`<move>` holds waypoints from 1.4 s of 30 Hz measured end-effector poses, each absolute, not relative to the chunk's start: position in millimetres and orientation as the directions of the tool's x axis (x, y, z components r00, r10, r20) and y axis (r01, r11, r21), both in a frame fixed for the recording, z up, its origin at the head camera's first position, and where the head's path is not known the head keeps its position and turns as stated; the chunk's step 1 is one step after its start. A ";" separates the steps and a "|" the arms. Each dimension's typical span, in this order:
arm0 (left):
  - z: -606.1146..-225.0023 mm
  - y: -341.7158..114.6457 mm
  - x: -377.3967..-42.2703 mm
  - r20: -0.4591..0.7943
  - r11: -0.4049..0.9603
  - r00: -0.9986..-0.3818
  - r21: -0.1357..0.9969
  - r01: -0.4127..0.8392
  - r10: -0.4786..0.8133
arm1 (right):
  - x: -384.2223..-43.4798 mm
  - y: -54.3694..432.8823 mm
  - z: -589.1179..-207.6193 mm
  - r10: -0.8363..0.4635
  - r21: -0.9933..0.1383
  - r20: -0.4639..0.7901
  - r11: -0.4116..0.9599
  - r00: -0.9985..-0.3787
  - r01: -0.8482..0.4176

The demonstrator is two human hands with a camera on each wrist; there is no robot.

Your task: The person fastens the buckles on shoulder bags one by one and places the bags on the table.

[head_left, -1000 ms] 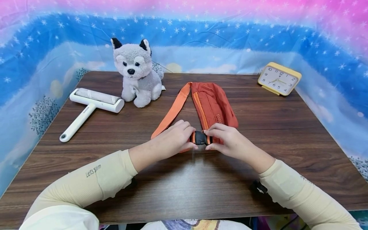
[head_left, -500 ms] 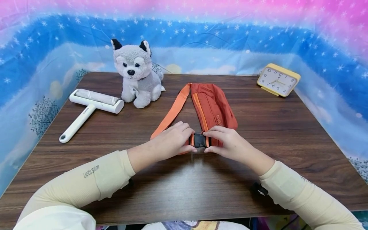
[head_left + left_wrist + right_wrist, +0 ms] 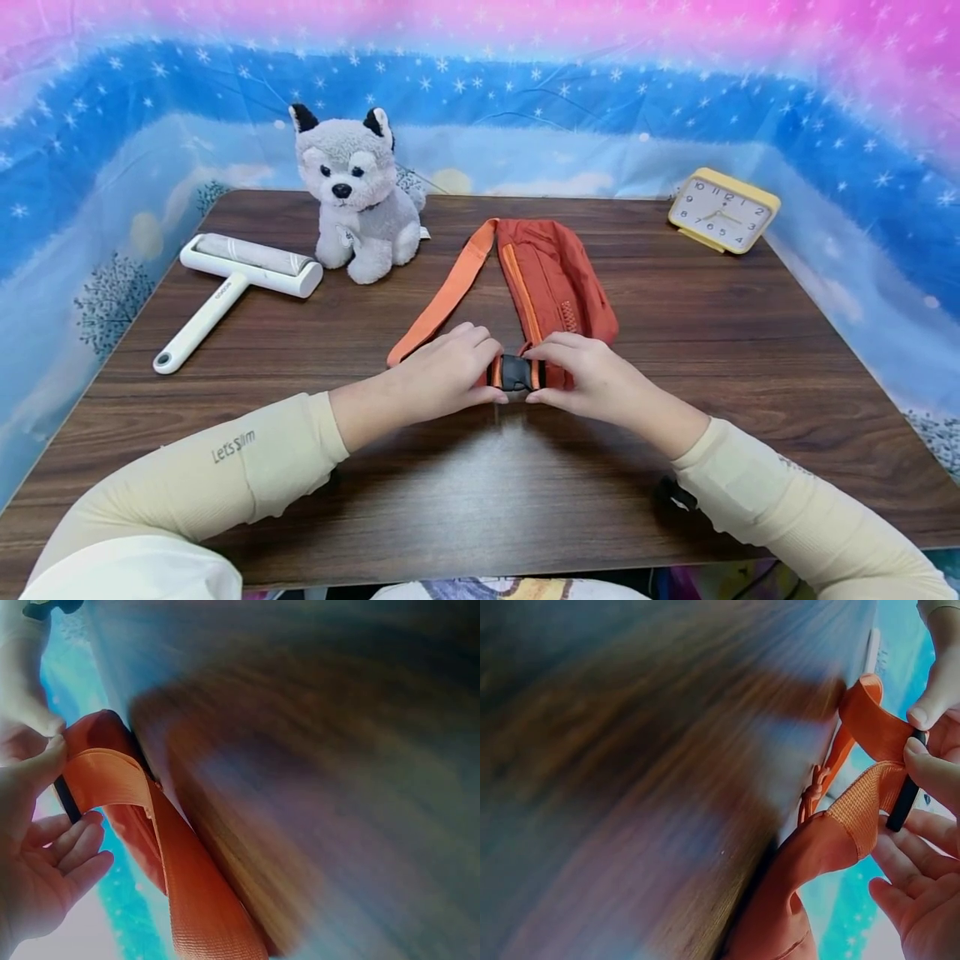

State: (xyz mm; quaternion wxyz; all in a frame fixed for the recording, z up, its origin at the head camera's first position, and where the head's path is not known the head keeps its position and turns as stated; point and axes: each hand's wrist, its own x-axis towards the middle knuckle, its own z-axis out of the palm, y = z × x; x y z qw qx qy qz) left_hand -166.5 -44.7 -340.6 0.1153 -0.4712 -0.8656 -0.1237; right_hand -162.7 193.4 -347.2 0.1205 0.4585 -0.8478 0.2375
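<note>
A rust-orange waist bag (image 3: 551, 275) lies on the table in the head view, its orange strap (image 3: 450, 292) looping round on the left. Its black side-release buckle (image 3: 516, 373) is joined and sits between the two hands. My left hand (image 3: 442, 375) pinches the buckle's left end, thumb below and fingers above. At the right end, my right hand (image 3: 600, 371) pinches in the same manner. Both wrist views show the black buckle edge (image 3: 906, 791) between fingers and thumb, with orange webbing (image 3: 112, 776) curving away from it.
A grey plush husky (image 3: 360, 192) sits at the back left. Beside it lies a white lint roller (image 3: 251, 267) with its handle toward the front left. At the back right stands a yellow alarm clock (image 3: 723, 212). A snowflake-print cloth (image 3: 525, 92) surrounds the brown table (image 3: 750, 350).
Both hands and the buckle have shifted slightly toward the front left. The grip on the buckle stays the same, and the bag has barely moved.
</note>
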 end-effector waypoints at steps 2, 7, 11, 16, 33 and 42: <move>-340.7 -45.2 -166.2 0.309 0.530 -0.533 0.102 0.842 0.788 | -162.7 191.7 -347.1 -0.721 -0.283 0.401 0.489 -0.565 -0.825; -339.6 -45.8 -166.3 0.253 0.551 -0.555 0.093 0.830 0.793 | -163.8 187.2 -346.3 -0.731 -0.237 0.348 0.538 -0.588 -0.809; -339.4 -45.3 -166.1 0.174 0.575 -0.584 0.104 0.812 0.793 | -165.2 183.9 -346.6 -0.754 -0.190 0.302 0.553 -0.584 -0.812; -340.8 -43.4 -165.4 0.095 0.593 -0.599 0.087 0.801 0.795 | -165.2 180.7 -350.1 -0.770 -0.126 0.285 0.561 -0.572 -0.818; -345.2 -41.9 -165.6 -0.044 0.577 -0.575 0.096 0.811 0.817 | -163.6 177.7 -355.4 -0.776 -0.129 0.175 0.591 -0.605 -0.796; -347.5 -39.8 -165.4 -0.064 0.577 -0.574 0.047 0.816 0.817 | -162.6 176.3 -355.7 -0.793 -0.072 0.162 0.584 -0.587 -0.809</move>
